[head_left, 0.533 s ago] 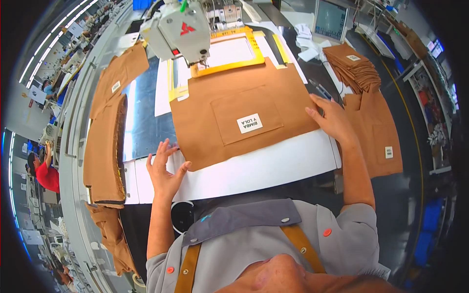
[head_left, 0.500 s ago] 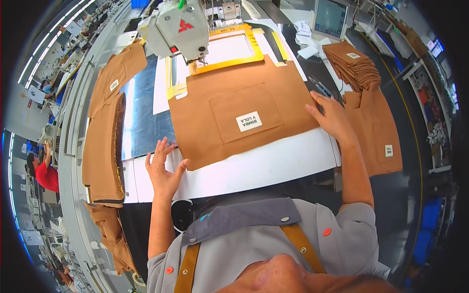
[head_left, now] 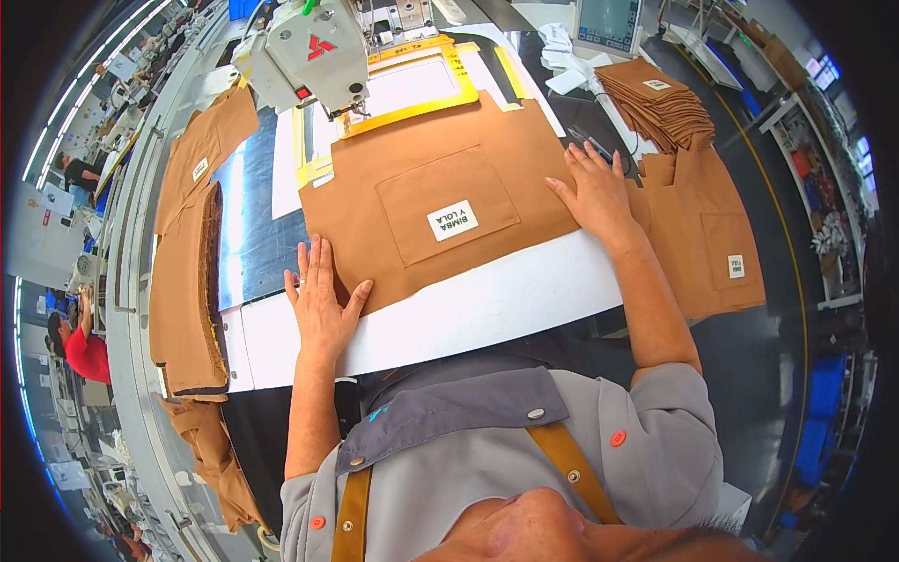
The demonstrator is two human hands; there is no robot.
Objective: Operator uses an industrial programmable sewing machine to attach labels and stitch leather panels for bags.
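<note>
A brown fabric panel (head_left: 346, 211) with a square pocket and white label (head_left: 452, 218) lies on the white board (head_left: 449, 318), its far edge beside the yellow frame (head_left: 412, 112) under the white sewing machine head (head_left: 304, 56). My left hand (head_left: 323, 304) lies open at the panel’s left edge, fingertips on the fabric and beside it, thumb near the lower corner. My right hand (head_left: 595, 201) rests open on the panel’s right edge with fingers spread and stretched forward. A dark slim tool (head_left: 585, 126), too small to make out, lies just beyond my right fingertips.
Brown piles lie left (head_left: 183, 290) and right (head_left: 702, 253), with a folded stack (head_left: 655, 103) at back right. A screen (head_left: 607, 23) stands behind white scraps (head_left: 567, 66). A co-worker in red (head_left: 89, 356) works far left. A shelving rack (head_left: 815, 187) stands right, across the aisle.
My left fingers have straightened and moved up along the panel’s left edge. My right fingers have spread flatter and reach farther forward. The table’s contents appear shifted slightly up and left in the view.
</note>
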